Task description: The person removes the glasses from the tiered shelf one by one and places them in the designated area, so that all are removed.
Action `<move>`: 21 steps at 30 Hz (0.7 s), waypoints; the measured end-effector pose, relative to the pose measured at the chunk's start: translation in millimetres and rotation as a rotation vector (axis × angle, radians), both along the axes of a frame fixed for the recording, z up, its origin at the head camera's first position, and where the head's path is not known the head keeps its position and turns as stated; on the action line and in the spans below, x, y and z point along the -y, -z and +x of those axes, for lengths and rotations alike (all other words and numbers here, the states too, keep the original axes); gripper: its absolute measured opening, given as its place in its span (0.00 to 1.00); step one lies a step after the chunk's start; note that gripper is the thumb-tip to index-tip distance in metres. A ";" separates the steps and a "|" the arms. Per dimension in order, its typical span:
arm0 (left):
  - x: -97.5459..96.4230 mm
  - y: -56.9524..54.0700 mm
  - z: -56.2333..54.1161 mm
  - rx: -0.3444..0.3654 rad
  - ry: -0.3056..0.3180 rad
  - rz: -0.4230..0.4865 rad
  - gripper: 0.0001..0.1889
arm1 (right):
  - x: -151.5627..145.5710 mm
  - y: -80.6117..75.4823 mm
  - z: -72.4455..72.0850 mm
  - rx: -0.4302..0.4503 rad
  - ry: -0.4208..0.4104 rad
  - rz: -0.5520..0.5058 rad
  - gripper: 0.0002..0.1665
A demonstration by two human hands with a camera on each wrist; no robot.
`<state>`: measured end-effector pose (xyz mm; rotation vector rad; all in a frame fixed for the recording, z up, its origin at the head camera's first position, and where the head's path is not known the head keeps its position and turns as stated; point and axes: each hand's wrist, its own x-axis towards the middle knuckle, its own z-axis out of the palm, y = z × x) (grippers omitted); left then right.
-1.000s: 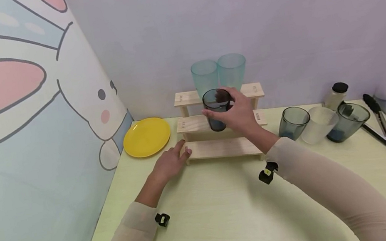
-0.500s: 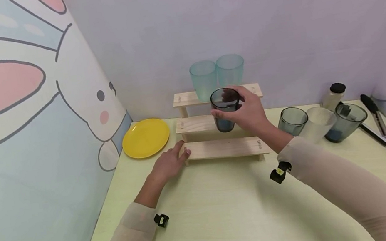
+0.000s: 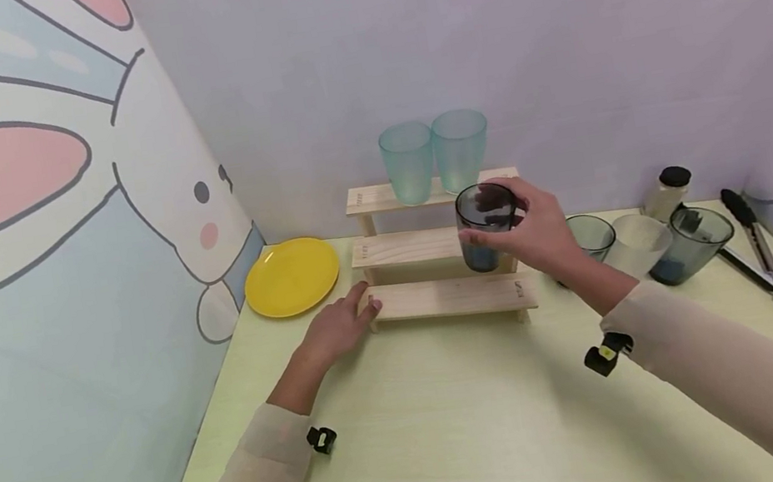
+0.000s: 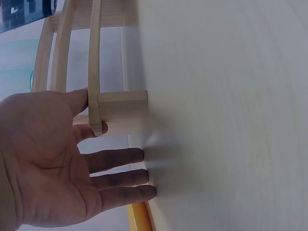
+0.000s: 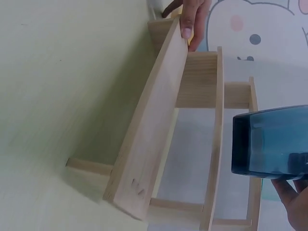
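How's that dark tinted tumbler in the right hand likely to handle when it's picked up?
The dark tinted tumbler is probably stiff: its rim looks round within the right hand. Its smooth, glossy sides may be slippery. Its thick-looking base suggests weight low down.

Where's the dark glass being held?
In the head view, the dark glass is in the right hand, in front of the wooden stand, right of centre, lower than both turquoise cups.

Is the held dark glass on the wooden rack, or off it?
Off: the right hand holds the dark glass; the right wrist view shows a gap between its base and the middle shelf.
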<state>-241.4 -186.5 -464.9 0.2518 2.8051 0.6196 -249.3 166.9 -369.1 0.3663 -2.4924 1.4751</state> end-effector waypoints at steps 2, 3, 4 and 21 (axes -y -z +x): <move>0.4 -2.8 -0.6 0.009 -0.001 0.001 0.39 | -8.4 0.0 4.3 0.005 0.001 0.013 0.44; 0.5 -4.2 -0.8 0.014 0.000 -0.001 0.39 | -12.8 0.1 6.6 0.004 0.001 0.023 0.44; 0.8 -5.6 -1.2 0.022 0.000 -0.001 0.39 | -17.2 0.4 8.9 0.005 0.003 0.032 0.44; 7.5 -15.5 -7.2 0.130 0.014 0.049 0.37 | -81.7 20.0 36.6 0.035 0.057 0.172 0.43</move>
